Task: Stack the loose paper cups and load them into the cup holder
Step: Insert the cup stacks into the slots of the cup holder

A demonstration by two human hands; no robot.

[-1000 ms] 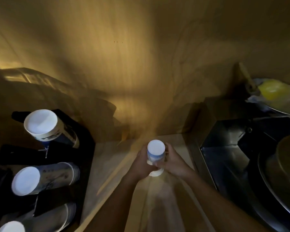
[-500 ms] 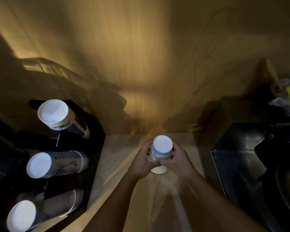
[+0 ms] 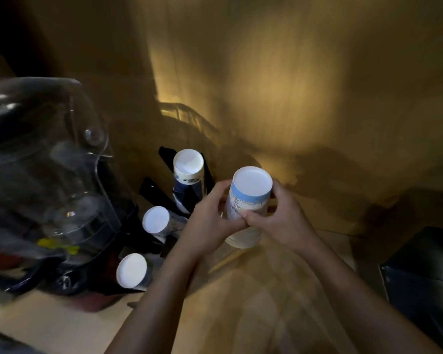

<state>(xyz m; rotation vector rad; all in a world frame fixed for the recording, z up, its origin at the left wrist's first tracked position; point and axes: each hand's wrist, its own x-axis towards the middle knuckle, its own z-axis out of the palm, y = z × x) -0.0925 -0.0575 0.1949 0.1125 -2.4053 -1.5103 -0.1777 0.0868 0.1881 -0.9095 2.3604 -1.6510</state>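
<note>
Both hands hold an upside-down stack of white paper cups [image 3: 248, 200] with a blue band, its base facing me. My left hand [image 3: 210, 221] wraps its left side, my right hand [image 3: 284, 221] its right side. Just left of them stands the black cup holder [image 3: 154, 190]. Three cup stacks sit in it, bases up: a far stack [image 3: 188, 164], a middle stack [image 3: 155, 219] and a near stack [image 3: 131, 270]. The held stack hangs above the pale counter, right of the far holder slot.
A clear plastic container [image 3: 62, 175] with a domed lid stands at the left, beside the holder. A dark box [image 3: 425, 277] sits at the right edge. The wooden wall [image 3: 266, 85] rises behind. Pale counter [image 3: 241, 302] lies under my arms.
The view has swung left and closer, so the holder now lies near the middle. The held stack has risen and come nearer the holder. The clear container has come into view.
</note>
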